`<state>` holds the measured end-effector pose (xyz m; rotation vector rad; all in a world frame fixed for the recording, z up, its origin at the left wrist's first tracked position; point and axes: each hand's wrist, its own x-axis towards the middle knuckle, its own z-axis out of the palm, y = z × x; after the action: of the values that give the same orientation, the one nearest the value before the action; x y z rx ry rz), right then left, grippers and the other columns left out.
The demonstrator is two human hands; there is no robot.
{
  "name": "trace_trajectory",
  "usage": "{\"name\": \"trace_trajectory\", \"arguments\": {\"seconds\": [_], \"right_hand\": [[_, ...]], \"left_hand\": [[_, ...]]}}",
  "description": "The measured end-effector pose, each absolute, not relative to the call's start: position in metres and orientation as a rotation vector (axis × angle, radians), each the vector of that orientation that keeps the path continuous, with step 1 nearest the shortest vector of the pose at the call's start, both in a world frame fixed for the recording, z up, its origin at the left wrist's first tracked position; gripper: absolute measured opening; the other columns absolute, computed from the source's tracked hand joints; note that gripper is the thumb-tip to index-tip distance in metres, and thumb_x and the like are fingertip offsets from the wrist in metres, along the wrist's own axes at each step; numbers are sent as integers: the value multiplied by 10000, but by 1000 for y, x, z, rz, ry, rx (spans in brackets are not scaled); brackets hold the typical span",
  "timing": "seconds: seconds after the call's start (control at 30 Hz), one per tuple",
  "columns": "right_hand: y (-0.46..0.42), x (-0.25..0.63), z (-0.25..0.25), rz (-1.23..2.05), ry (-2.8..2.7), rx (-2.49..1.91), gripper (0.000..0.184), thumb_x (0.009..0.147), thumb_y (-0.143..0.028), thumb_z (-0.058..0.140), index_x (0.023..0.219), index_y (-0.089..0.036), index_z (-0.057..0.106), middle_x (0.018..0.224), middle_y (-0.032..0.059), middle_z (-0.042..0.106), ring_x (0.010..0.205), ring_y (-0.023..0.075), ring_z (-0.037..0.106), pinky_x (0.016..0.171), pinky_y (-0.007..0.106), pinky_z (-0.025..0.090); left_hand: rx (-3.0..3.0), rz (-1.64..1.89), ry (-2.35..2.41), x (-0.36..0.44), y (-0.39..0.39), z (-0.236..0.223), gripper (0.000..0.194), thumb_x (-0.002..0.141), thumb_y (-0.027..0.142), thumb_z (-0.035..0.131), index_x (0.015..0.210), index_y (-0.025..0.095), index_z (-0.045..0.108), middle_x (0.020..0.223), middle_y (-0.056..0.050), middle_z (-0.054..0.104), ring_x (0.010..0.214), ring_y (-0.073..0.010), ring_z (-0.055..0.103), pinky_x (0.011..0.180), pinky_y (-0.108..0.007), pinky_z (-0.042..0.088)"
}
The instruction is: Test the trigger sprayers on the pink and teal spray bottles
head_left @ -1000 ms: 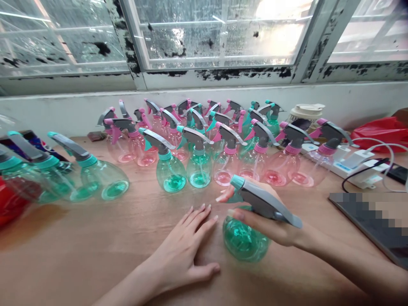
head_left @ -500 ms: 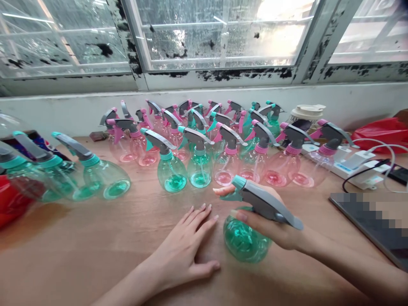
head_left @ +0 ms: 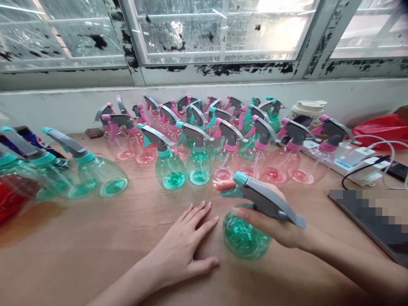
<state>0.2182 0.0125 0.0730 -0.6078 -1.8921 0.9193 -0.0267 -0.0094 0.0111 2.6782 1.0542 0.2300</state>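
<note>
Green spray bottle (head_left: 247, 238), see-through and round-bellied, near side of the counter (head_left: 111, 263); nozzle end of its grey-and-teal spray head (head_left: 264, 197) points left and away from the wearer. Cannot tell whether its base touches the wood.

Right hand (head_left: 282, 233) closed round the neck, under the spray head; thumb along the near side, fingertips on the far side by the teal trigger (head_left: 230, 194). Whether a finger presses the trigger: hidden.

Handling, my judgement: light, since no liquid level shows; thin plastic wall, likely to give a little if squeezed; glossy belly, slippery in a damp palm. Top-heavy, I'd guess, with that long head. Best hold is the neck, where this hand has it; second best, a cupped palm round the belly. Trigger a poor place to lift by, and probably the weakest part.

Left hand (head_left: 188, 244), just left of the green spray bottle: palm down on the counter, fingers slightly apart, nothing in it.

Beyond the bottle and to its left, a pair of green bottles (head_left: 170, 172); directly beyond and rightward, a row of pink bottles (head_left: 225, 163); more behind these. Well left of it, three green bottles (head_left: 110, 174), blurred toward the edge. To its right, a dark flat device (head_left: 360, 221); farther beyond on that side, a white power strip (head_left: 344, 163) and a lidded cup (head_left: 307, 108).
</note>
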Motion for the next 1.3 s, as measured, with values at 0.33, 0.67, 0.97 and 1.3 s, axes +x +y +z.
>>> {"name": "trace_trajectory", "arguments": {"seconds": [0.33, 0.67, 0.97, 1.3], "right_hand": [[14, 218, 74, 1058, -1854, -561, 313, 889, -224, 636, 1194, -275, 587, 1072, 52, 641, 1005, 198, 672, 761, 296, 618], [17, 220, 81, 863, -1997, -649, 39, 885, -240, 592, 859, -222, 569, 752, -5, 573, 670, 139, 575, 612, 266, 526], [14, 216, 79, 972, -1912, -580, 278, 884, -207, 617, 1156, -252, 587, 1031, 48, 643, 987, 196, 666, 782, 306, 585], [16, 218, 65, 889, -1896, -626, 271, 902, -258, 617, 1169, -264, 573, 979, 21, 637, 868, 183, 642, 855, 358, 550]], "left_hand": [[2697, 249, 1060, -26, -10, 11, 743, 874, 542, 631, 1485, 193, 393, 1572, -162, 293, 1446, -363, 243, 1154, -578, 206], [2718, 216, 1072, -26, -11, 13, 737, 880, 551, 618, 1478, 178, 405, 1558, -166, 326, 1451, -359, 231, 1152, -577, 218], [2750, 215, 1067, -27, -11, 11, 734, 891, 561, 599, 1482, 177, 394, 1560, -174, 317, 1447, -353, 247, 1150, -573, 223], [2746, 249, 1058, -27, -10, 9, 736, 890, 562, 604, 1489, 196, 382, 1577, -151, 288, 1458, -342, 217, 1159, -567, 208]]}}
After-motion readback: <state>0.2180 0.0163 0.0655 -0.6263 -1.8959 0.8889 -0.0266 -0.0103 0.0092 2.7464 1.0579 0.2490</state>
